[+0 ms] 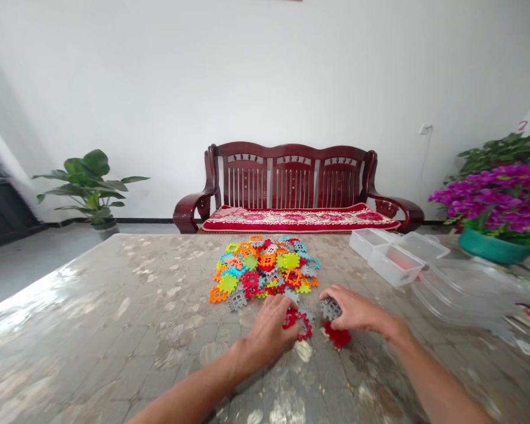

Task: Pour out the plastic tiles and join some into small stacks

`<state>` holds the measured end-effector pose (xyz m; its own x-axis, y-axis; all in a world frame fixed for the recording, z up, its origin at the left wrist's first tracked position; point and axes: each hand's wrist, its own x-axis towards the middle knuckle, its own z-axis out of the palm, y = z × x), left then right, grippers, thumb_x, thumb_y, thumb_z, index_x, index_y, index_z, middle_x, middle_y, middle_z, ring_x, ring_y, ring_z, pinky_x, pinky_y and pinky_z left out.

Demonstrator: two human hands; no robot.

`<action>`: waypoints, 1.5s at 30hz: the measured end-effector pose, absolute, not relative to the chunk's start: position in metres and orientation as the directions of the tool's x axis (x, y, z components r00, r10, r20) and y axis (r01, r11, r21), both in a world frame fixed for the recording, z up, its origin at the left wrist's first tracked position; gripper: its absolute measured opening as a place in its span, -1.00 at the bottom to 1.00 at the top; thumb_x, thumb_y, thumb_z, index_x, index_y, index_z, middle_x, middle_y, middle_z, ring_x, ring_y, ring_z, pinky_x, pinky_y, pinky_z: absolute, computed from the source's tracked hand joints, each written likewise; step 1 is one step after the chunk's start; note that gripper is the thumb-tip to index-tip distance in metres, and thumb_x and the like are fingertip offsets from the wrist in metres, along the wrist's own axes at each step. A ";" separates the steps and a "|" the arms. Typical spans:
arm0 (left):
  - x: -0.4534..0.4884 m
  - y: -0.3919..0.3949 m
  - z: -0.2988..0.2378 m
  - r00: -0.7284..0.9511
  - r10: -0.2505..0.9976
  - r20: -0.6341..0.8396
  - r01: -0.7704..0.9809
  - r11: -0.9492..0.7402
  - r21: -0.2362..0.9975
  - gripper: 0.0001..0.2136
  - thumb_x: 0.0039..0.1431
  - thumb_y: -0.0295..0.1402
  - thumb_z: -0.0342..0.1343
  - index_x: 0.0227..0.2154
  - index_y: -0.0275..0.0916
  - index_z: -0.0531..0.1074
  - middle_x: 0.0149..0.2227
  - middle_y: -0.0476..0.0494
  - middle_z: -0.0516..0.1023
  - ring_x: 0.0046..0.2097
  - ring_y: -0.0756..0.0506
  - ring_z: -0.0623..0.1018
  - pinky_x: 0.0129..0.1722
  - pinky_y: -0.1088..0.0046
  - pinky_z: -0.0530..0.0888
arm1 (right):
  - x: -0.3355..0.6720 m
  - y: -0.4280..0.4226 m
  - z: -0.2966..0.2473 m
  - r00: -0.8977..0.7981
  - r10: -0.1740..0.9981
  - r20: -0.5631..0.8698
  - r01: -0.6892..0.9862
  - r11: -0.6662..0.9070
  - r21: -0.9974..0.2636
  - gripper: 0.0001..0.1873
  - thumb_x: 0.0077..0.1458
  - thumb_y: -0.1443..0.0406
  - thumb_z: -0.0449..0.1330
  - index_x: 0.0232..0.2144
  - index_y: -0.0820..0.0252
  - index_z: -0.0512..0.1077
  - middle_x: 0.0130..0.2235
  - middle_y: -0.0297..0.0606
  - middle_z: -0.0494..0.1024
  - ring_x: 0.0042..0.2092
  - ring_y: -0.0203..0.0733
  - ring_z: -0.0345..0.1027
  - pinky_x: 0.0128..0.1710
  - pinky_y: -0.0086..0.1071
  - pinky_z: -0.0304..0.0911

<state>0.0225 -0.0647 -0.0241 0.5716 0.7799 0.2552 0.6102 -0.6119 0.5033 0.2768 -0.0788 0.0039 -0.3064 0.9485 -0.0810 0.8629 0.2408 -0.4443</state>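
R grip (351, 309) on sq. gray pc. (330, 308), windowed face twd. cam.

The piled pieces (267, 260) mix orange, lime, red, blue and grey. A loose grey piece (331, 308) is latticed; a loose red piece (337, 336) looks plain. Pale blotches and grid lines pattern the grey-brown tablecloth (150, 306). The seat cover (300, 218) is red with cream florals.

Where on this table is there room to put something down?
The widest bare patch of table lies between the heap of interlocking tiles and the left edge; a narrower gap separates the heap from the clear plastic boxes. It's crowded at the heap, around the left hand and right hand, and by the purple flowers.
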 end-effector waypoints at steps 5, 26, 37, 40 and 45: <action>0.045 -0.077 -0.025 0.662 0.742 0.106 0.659 -0.644 0.388 -0.64 0.04 -0.22 0.22 -0.09 -0.18 0.37 -0.02 -0.15 0.42 0.02 -0.21 0.35 0.04 0.26 0.33 | 0.273 -0.100 0.001 -0.328 0.926 -0.186 0.897 0.244 -0.369 -0.36 -0.35 0.33 0.30 -0.07 0.17 0.39 -0.08 -0.18 0.39 -0.03 0.00 0.27 -0.02 -0.23 0.19; 0.034 -0.026 -0.015 0.769 0.639 0.000 0.632 -0.761 0.148 -0.68 0.09 -0.54 0.05 -0.08 -0.18 0.41 -0.03 -0.23 0.45 0.04 -0.24 0.47 0.00 0.22 0.44 | 0.200 -0.079 -0.011 -0.303 0.947 -0.110 0.903 0.248 -0.350 -0.46 -0.27 0.26 0.29 -0.14 0.27 0.38 -0.06 -0.03 0.39 -0.01 0.09 0.23 0.04 -0.13 0.16; 0.048 -0.015 -0.001 0.753 0.655 -0.062 0.658 -0.752 0.044 -0.70 0.09 -0.48 0.11 -0.07 -0.24 0.43 -0.06 -0.36 0.47 -0.04 -0.31 0.54 -0.16 0.13 0.55 | 0.204 -0.075 -0.020 -0.251 0.966 -0.061 0.929 0.222 -0.295 -0.49 -0.40 0.36 0.27 -0.23 0.21 0.41 -0.14 -0.10 0.45 -0.11 0.00 0.31 -0.10 -0.26 0.22; 0.050 -0.016 0.002 0.749 0.658 -0.071 0.662 -0.749 0.041 -0.68 0.05 -0.41 0.17 -0.09 -0.29 0.44 -0.05 -0.39 0.47 -0.04 -0.34 0.54 -0.17 0.10 0.55 | 0.215 -0.071 -0.016 -0.243 0.965 -0.094 0.929 0.204 -0.310 -0.60 -0.38 0.35 0.25 -0.33 0.20 0.40 -0.22 -0.16 0.45 -0.19 -0.06 0.32 -0.22 -0.31 0.22; 0.051 -0.022 0.008 0.752 0.654 -0.086 0.659 -0.750 0.055 -0.62 -0.03 -0.39 0.22 -0.09 -0.29 0.41 -0.03 -0.38 0.46 -0.04 -0.33 0.54 -0.16 0.10 0.55 | 0.233 -0.055 0.012 -0.202 0.979 0.008 0.916 0.192 -0.352 -0.56 -0.33 0.39 0.20 -0.25 0.18 0.42 -0.22 -0.20 0.45 -0.17 -0.10 0.32 -0.19 -0.35 0.20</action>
